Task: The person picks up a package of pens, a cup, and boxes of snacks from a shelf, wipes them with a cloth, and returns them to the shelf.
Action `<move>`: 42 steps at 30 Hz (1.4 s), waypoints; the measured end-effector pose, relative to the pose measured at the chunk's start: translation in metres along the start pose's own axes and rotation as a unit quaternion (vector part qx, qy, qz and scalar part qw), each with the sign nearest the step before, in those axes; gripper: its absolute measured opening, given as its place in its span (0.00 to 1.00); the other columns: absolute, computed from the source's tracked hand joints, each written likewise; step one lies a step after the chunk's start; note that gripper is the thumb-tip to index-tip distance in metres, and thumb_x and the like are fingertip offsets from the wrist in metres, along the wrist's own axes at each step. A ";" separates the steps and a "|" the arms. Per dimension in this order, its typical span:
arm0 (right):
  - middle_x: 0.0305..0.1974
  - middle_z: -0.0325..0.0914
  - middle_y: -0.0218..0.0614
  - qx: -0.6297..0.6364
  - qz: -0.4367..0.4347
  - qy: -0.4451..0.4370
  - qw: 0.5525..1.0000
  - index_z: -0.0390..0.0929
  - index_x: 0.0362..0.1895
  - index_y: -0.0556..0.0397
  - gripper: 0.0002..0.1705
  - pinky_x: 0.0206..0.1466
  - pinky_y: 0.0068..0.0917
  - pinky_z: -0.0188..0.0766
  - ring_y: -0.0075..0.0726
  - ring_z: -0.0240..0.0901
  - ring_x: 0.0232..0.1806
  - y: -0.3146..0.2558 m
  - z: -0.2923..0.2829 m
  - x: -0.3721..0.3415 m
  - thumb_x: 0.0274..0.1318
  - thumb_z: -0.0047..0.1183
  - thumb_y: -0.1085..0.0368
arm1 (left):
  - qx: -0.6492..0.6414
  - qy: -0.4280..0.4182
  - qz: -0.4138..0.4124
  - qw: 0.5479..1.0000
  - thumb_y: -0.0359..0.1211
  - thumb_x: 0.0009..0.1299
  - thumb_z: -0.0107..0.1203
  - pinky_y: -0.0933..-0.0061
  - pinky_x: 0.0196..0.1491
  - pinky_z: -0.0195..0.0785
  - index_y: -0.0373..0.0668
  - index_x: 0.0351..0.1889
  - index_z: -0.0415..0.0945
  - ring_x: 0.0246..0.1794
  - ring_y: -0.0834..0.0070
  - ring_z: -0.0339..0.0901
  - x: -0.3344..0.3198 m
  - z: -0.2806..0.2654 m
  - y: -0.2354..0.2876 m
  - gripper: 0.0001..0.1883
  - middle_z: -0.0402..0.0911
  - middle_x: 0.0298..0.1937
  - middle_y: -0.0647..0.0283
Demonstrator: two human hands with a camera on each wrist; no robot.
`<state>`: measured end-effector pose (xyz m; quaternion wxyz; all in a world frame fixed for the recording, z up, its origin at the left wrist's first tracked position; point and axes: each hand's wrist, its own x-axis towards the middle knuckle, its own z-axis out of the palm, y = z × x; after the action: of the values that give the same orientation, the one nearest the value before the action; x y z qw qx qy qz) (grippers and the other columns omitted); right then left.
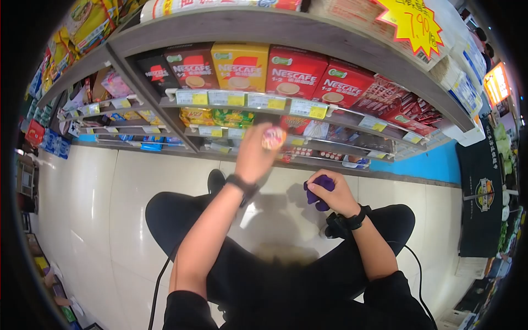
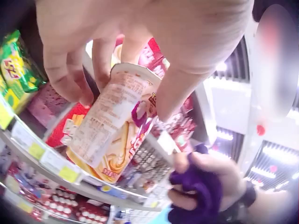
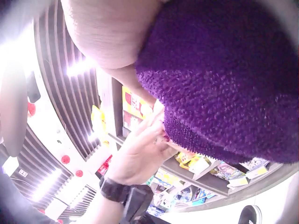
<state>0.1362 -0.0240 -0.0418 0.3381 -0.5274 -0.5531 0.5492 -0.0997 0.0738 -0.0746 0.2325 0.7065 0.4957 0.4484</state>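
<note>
Printed cup [image 1: 273,138] was held before stocked shelves [image 1: 247,25] in a person's left hand [image 1: 254,157].
Thumb and partly spread fingers gripped one end; the right hand [image 1: 340,197], apart, clutched a purple cloth [image 1: 319,193].

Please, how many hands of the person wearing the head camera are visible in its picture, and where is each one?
2. The left hand holds a cup before the shelves; the right hand holds a purple cloth, farther right. Neither hand is hidden, only some fingers.
</note>
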 end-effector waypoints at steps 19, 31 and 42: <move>0.36 0.81 0.28 -0.041 0.050 -0.026 0.998 0.80 0.46 0.55 0.09 0.32 0.18 0.74 0.18 0.78 0.36 0.006 0.012 0.001 0.62 0.58 0.69 | 0.413 0.046 0.089 0.905 0.39 0.71 0.49 0.39 0.61 0.55 0.49 0.54 0.77 0.62 0.57 0.65 0.050 0.082 -0.089 0.15 0.78 0.56 0.61; 0.37 0.81 0.27 0.017 0.047 -0.056 0.997 0.80 0.46 0.55 0.09 0.36 0.18 0.72 0.16 0.74 0.35 -0.018 0.009 -0.012 0.62 0.58 0.69 | 0.187 -0.074 0.078 0.976 0.48 0.66 0.61 0.45 0.58 0.63 0.44 0.47 0.84 0.49 0.54 0.80 0.073 0.082 -0.037 0.20 0.84 0.47 0.49; 0.34 0.82 0.40 -0.024 -0.116 -0.036 0.992 0.79 0.42 0.54 0.11 0.44 0.32 0.74 0.38 0.80 0.37 -0.010 -0.012 -0.032 0.57 0.59 0.65 | 0.294 -0.201 0.103 0.929 0.52 0.67 0.59 0.54 0.51 0.74 0.41 0.53 0.80 0.47 0.52 0.82 0.089 0.079 -0.037 0.26 0.84 0.47 0.49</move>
<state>0.1522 -0.0496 -0.0232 0.3670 -0.4473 -0.6353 0.5116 -0.0403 0.1786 -0.1055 0.0615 0.8656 0.4729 0.1531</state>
